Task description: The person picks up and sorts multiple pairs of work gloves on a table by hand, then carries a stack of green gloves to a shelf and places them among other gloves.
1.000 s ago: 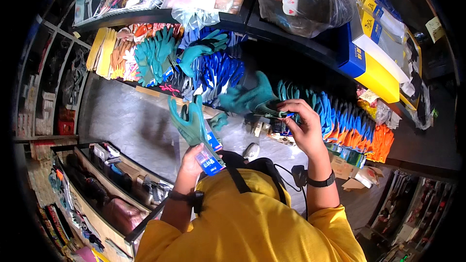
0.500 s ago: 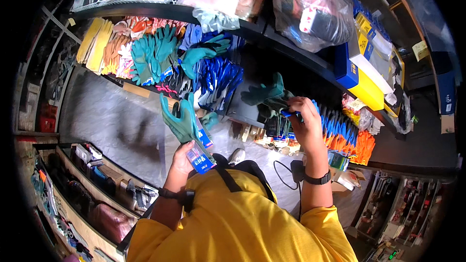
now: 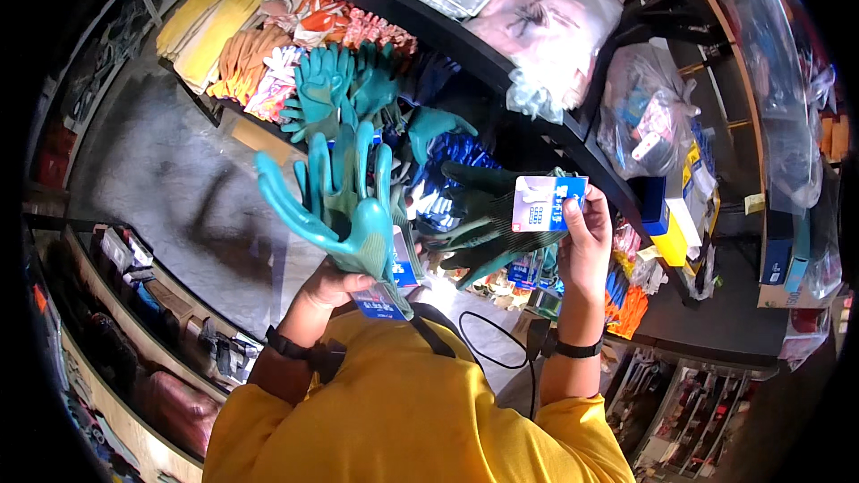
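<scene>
My left hand is closed around the cuffs of teal coated work gloves, whose fingers point up and away. A blue label card hangs at their cuff. To the right, my right hand pinches a blue and white card between thumb and fingers. Dark green work gloves are attached to this card and stretch leftward, fingers toward the left. Part of their cuff is hidden behind the card. Beyond my hands, more teal gloves lie on a shelf among other gloves.
The shelf also bears yellow gloves, brown gloves and blue gloves. Orange gloves hang to the right. Above runs a dark shelf edge with plastic-bagged goods. Wooden bins stand at left; a black cable loops near my right forearm.
The view has shifted. My right hand's gloves now extend leftward with their card facing me, close to the gloves in my left hand. Both hands keep their hold.
</scene>
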Available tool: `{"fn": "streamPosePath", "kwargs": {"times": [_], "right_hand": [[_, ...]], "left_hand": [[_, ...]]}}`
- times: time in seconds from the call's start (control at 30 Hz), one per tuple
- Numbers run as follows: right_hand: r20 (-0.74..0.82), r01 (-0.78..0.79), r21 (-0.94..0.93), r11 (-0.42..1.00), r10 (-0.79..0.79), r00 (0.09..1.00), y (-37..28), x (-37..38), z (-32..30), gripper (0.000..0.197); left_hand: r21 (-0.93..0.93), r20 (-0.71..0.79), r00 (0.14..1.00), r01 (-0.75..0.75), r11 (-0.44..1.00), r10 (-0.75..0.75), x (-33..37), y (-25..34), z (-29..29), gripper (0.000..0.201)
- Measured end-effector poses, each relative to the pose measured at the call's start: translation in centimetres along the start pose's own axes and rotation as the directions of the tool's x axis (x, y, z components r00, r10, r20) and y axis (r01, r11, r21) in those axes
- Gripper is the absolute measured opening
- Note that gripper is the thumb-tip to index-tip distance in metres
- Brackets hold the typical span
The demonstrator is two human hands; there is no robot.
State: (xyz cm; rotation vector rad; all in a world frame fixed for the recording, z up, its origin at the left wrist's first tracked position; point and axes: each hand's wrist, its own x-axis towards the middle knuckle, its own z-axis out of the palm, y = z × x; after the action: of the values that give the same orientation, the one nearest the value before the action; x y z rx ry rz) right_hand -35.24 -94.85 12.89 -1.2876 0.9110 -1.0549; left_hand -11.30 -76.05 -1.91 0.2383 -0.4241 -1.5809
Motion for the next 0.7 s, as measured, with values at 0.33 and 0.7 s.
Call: {"fn": "streamPosePath", "kwargs": {"times": [0.33,0.7], "right_hand": [[0.216,-0.125,0.108,0.986,0.100,0.971,1.2,-2.8,10.0,0.029],[0.335,-0.067,-0.108,0.992,0.100,0.937,0.0,-3.4,11.4,0.031]], "left_hand": [[0.186,-0.038,0.989,-0.135,0.973,0.145,3.6,4.2,0.1,0.090],[0.837,0.165,0.961,-0.255,0.485,0.220,3.5,7.5,1.0,0.076]]}}
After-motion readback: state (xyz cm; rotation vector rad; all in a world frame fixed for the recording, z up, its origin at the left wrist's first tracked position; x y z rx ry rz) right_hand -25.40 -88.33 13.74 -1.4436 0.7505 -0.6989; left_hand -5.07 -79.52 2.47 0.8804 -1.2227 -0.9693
